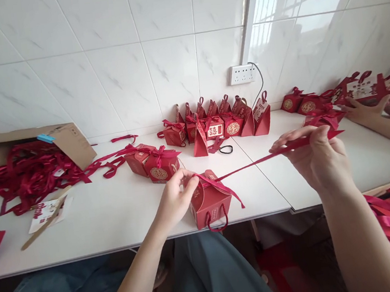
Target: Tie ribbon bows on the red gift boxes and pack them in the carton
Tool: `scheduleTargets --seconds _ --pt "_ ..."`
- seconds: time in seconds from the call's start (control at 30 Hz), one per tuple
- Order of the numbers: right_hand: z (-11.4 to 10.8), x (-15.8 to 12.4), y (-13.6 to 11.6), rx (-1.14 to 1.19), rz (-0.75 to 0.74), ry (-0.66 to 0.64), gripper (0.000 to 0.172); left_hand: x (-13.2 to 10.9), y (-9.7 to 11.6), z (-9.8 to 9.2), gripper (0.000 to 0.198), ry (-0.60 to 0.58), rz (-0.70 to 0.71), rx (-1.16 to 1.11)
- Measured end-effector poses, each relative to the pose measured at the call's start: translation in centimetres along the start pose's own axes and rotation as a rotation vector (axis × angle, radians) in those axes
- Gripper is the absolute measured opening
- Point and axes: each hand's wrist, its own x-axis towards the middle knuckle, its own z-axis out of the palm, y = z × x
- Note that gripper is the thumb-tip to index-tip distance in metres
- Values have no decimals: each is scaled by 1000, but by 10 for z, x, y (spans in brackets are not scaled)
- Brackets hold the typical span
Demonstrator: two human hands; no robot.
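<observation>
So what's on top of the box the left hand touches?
A red ribbon crosses the top of the red box; the right hand holds one end. What the left hand covers can't be seen.

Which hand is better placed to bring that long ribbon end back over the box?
Probably the right hand: it holds the ribbon stretched out to the right of the red box. The left hand pinches at the box's top, so seems better for steadying.

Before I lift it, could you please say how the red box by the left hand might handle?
The red box is probably light and easily dented: its sides look like folded card. Its rope handle likely flops, since it hangs slack. Pulled outward, it could drop off the nearby table edge.
</observation>
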Motion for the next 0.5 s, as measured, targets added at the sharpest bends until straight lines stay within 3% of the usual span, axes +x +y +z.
scheduleTargets --seconds 0.1,0.27,0.37,0.5 --pt "0 1 3 29 6 56 39 5 0 3 11 15 -84 -426" --pt "3 3 3 16 1 81 40 15 9 -4 14 175 -55 -931" --pt "1 5 2 -39 -21 85 40 16 11 -21 13 293 21 -1026" --pt "1 13 3 -182 -55 93 40 15 5 -47 13 461 136 -911"
